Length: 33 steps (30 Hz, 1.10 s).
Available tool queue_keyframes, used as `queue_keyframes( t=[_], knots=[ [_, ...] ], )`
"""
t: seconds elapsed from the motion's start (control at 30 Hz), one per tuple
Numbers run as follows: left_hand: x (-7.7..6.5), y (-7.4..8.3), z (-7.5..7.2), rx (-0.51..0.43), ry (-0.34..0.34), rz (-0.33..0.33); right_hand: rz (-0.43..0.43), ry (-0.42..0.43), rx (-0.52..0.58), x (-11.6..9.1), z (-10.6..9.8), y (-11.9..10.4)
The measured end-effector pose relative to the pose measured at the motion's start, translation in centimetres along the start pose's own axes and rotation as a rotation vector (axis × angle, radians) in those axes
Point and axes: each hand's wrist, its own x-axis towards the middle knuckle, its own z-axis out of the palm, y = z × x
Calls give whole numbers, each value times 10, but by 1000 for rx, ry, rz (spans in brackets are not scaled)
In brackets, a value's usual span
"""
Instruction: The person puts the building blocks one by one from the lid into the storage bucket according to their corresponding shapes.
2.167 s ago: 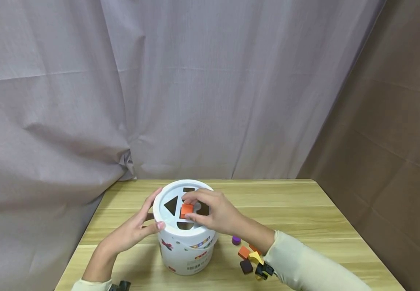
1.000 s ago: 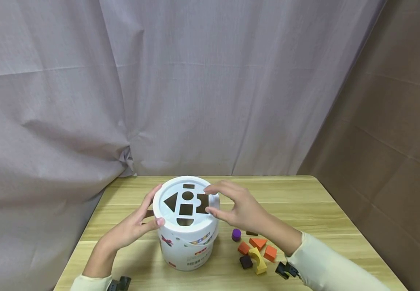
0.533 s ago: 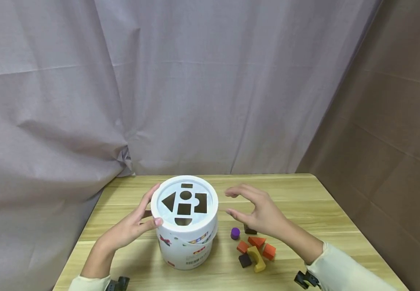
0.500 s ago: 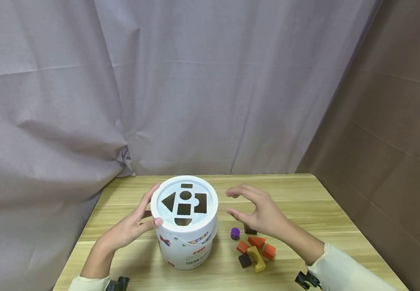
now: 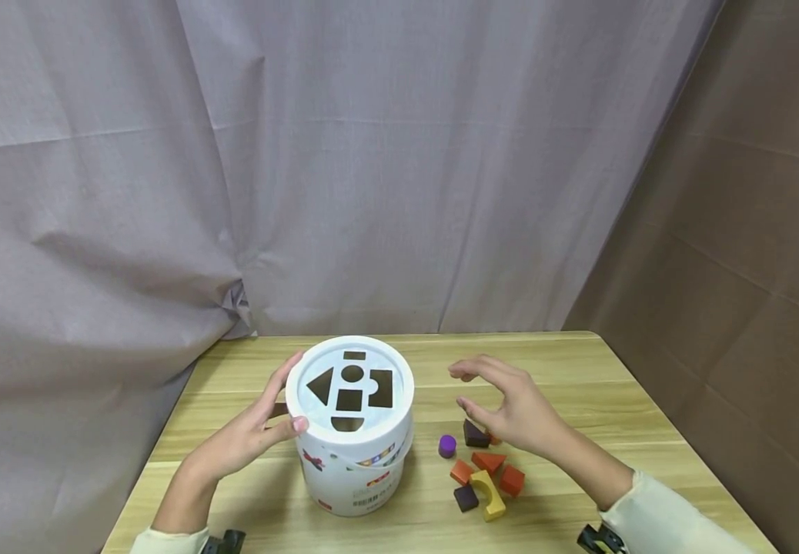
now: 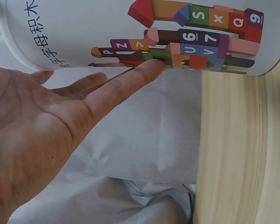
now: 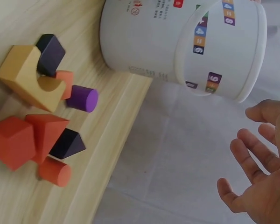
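Note:
A white lidded bucket (image 5: 354, 485) stands upright on the table, its lid cut with several shaped holes. My left hand (image 5: 250, 435) rests against its left side, thumb on the lid rim; in the left wrist view the fingers (image 6: 126, 86) lie straight along the printed wall. To the right of the bucket, my right hand (image 5: 513, 408) hovers with fingers spread and nothing held. Below it lie a purple cylinder (image 5: 447, 446), a yellow arch block (image 5: 493, 506), a red cube (image 5: 512, 480), an orange triangular block (image 5: 488, 462) and a dark triangular block (image 5: 476, 435).
Beside the arch are a small orange block (image 5: 462, 472) and a dark block (image 5: 466, 498). An orange cylinder (image 7: 56, 171) shows in the right wrist view. Grey cloth (image 5: 372, 169) hangs behind the wooden table (image 5: 614, 431), with a brown cloth (image 5: 732, 292) at right.
The orange block that my right hand pinched over the square hole is no longer visible there. That hand has moved right, away from the lid, fingers apart. My left hand stays on the bucket.

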Motion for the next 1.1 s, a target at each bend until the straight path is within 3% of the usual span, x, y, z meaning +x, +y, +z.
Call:
queue_keyframes(
  t=[0.67,1.1],
  knots=[
    [0,-1,0,13,7,21,48,-71,-56,-17,11,34],
    [0,-2,0,-28,1,9,158,-176,-53,-27,16,49]
  ],
)
